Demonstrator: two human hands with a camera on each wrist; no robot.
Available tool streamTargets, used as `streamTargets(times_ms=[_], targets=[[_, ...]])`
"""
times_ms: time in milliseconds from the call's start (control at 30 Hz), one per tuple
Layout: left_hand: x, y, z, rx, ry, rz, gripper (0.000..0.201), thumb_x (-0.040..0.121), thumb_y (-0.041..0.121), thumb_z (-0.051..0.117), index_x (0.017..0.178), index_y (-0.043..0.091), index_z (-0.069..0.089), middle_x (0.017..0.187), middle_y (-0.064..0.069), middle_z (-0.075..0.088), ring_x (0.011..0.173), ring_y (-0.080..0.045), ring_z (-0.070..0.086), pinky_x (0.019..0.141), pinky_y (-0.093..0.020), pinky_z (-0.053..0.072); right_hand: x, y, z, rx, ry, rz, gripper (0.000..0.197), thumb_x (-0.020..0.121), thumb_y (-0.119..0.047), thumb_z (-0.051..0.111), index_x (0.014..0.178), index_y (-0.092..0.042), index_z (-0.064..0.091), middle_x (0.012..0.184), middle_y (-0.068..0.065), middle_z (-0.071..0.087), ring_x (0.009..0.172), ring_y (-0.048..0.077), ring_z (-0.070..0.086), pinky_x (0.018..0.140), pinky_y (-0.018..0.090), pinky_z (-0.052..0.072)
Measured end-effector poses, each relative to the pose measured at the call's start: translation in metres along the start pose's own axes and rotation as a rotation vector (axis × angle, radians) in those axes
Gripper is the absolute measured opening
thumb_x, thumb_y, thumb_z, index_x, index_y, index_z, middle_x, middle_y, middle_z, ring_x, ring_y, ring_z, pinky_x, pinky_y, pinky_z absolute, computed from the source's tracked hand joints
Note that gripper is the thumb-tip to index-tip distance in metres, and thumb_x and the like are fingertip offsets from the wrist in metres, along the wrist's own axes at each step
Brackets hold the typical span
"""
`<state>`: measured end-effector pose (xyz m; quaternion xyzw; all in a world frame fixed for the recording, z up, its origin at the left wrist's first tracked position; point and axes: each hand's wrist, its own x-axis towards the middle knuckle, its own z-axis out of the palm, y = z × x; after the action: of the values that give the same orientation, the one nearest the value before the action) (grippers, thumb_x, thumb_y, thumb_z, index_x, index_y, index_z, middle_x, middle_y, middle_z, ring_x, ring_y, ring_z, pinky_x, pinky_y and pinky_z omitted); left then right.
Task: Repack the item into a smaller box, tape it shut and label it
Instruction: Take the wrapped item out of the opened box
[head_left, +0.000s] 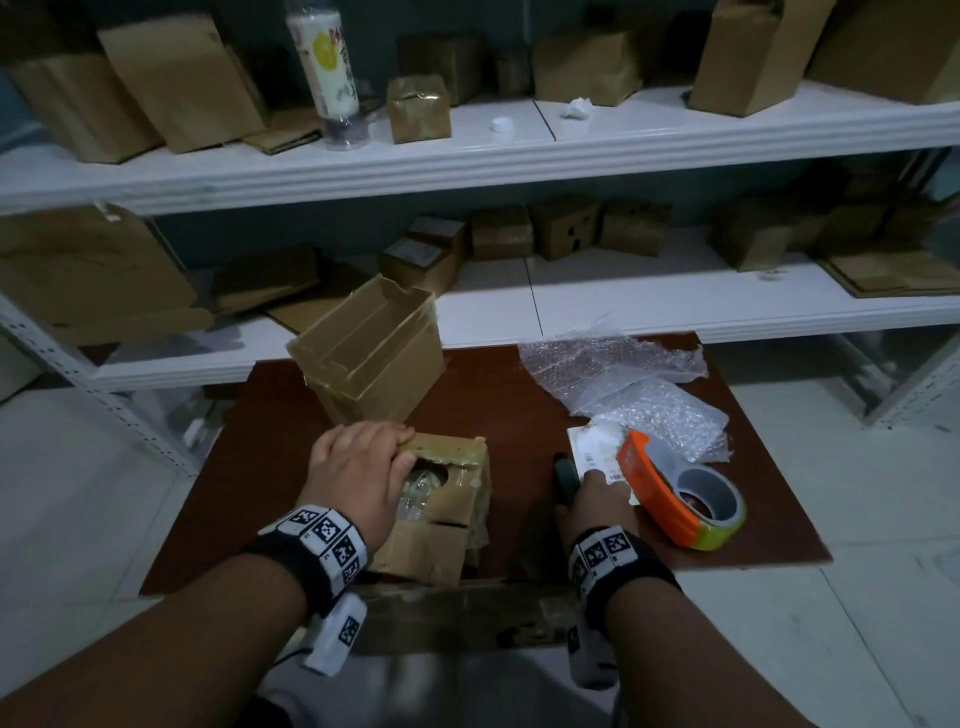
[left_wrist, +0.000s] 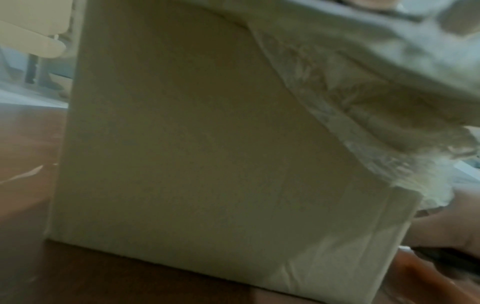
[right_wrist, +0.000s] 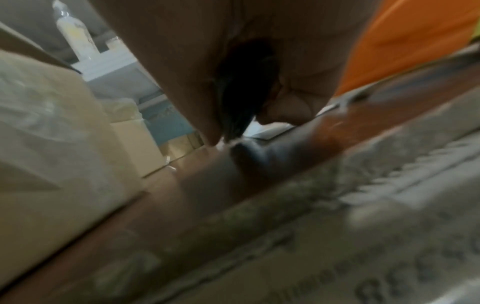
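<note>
Here, left hand (head_left: 358, 470) presses flat on the small box (head_left: 441, 506); right hand (head_left: 592, 499), right of it, grips a dark tool (head_left: 566, 475) beside the label (head_left: 597, 452).

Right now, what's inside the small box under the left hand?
Through the torn top of the small box, crinkled clear wrap shows. The left hand and flaps cover the rest, so the item itself can't be made out.

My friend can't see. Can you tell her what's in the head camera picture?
A person's left hand rests on a small, half-open cardboard box on a brown board, while the right hand touches a white label beside an orange tape dispenser.
</note>
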<state>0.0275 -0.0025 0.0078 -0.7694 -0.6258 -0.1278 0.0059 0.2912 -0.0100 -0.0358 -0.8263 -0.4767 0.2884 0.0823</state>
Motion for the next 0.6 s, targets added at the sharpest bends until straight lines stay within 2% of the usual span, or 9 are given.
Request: streamTargets(times_ms=[67, 167, 400, 500, 600], targets=[[0.0, 0.001, 0.0, 0.007, 0.003, 0.0, 0.031, 0.103, 0.041, 0.036, 0.126, 0.034, 0.054, 0.127, 0.016, 0.058, 0.124, -0.01, 0.047, 0.113, -0.04, 0.026, 0.002, 0.005, 0.0, 0.0, -0.005, 0.008, 0.051, 0.087, -0.039, 0.072, 0.123, -0.014, 0.046, 0.128, 0.013, 0.053, 0.117, 0.031, 0.058, 0.094, 0.037, 0.049], [0.0, 0.003, -0.001, 0.009, -0.001, -0.007, 0.031, 0.103, 0.041, 0.036, 0.126, 0.034, 0.055, 0.127, 0.016, 0.058, 0.125, -0.009, 0.047, 0.114, -0.04, 0.025, 0.003, 0.008, 0.001, -0.003, -0.004, -0.006, 0.055, 0.081, -0.041, 0.077, 0.119, -0.015, 0.047, 0.121, 0.01, 0.061, 0.114, 0.028, 0.061, 0.093, 0.036, 0.05], [0.0, 0.003, -0.004, 0.011, -0.005, 0.001, 0.035, 0.102, 0.042, 0.032, 0.127, 0.034, 0.054, 0.127, 0.016, 0.057, 0.126, -0.01, 0.046, 0.115, -0.041, 0.026, -0.005, -0.01, 0.005, -0.006, -0.004, -0.084, 0.051, 0.086, -0.041, 0.072, 0.121, -0.014, 0.047, 0.124, 0.009, 0.061, 0.117, 0.028, 0.06, 0.094, 0.035, 0.047], [0.001, 0.001, -0.003, 0.001, -0.006, 0.002, 0.035, 0.102, 0.043, 0.031, 0.127, 0.035, 0.054, 0.127, 0.016, 0.057, 0.125, -0.009, 0.047, 0.114, -0.04, 0.025, -0.012, -0.026, -0.002, 0.181, 0.134, -0.135, 0.04, 0.092, -0.042, 0.064, 0.118, -0.015, 0.05, 0.114, 0.008, 0.065, 0.109, 0.03, 0.064, 0.086, 0.035, 0.048], [0.003, 0.001, -0.003, -0.008, -0.013, 0.006, 0.035, 0.102, 0.044, 0.03, 0.126, 0.036, 0.054, 0.126, 0.018, 0.057, 0.125, -0.009, 0.047, 0.113, -0.039, 0.025, -0.018, -0.04, -0.007, 0.462, 0.182, -0.217, 0.033, 0.095, -0.041, 0.06, 0.116, -0.016, 0.058, 0.096, 0.0, 0.067, 0.091, 0.022, 0.065, 0.076, 0.03, 0.048]])
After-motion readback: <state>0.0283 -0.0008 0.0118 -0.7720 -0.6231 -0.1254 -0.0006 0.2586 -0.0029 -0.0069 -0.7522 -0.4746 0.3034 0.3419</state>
